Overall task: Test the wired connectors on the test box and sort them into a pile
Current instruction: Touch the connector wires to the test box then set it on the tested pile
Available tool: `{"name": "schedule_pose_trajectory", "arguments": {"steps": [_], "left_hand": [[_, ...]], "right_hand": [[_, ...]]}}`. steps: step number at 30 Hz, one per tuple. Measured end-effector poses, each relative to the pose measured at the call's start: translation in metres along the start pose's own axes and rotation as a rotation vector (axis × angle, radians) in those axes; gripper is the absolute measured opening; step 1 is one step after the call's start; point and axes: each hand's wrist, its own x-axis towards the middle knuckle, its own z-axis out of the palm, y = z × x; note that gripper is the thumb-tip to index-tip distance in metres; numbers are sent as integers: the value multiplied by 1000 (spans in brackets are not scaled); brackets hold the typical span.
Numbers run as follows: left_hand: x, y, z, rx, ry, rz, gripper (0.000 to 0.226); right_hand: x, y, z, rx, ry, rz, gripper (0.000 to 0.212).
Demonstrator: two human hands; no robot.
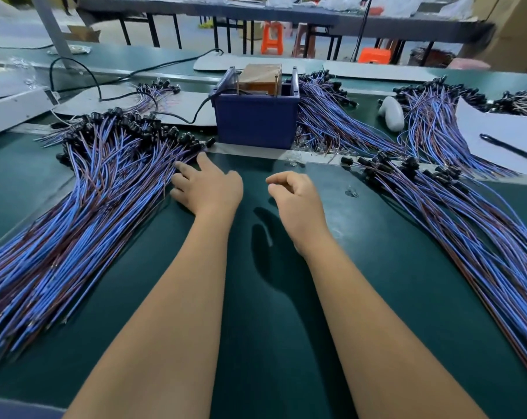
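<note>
A blue test box [257,122] stands at the back of the green table. Piles of blue-and-brown wires with black connectors fan out to its left [84,201] and right [455,213].

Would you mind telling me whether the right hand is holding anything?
No, it is empty: the right hand hovers with loosely curled fingers above the green table.

Both forearms are bare to the hands [209,189], no sleeves, gloves or jewellery showing
</note>
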Motion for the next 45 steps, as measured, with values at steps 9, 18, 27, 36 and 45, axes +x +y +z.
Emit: {"name": "schedule_pose_trajectory", "arguments": {"steps": [9, 18, 27, 36, 45], "left_hand": [[-3, -11, -7, 118, 42, -23, 48], [14, -41, -27, 58, 210, 47, 40], [12, -43, -25, -81, 352, 120, 23], [10, -36, -19, -47, 254, 158, 14], [-6, -17, -21, -478, 448, 398, 17]], "right_hand": [[1, 3, 0, -28, -52, -39, 17], [0, 3, 0, 6, -49, -38, 19], [-1, 1, -1, 11, -42, -39, 16], [0, 1, 0, -22, -53, -36, 15], [4, 4, -2, 86, -10, -10, 22]]}}
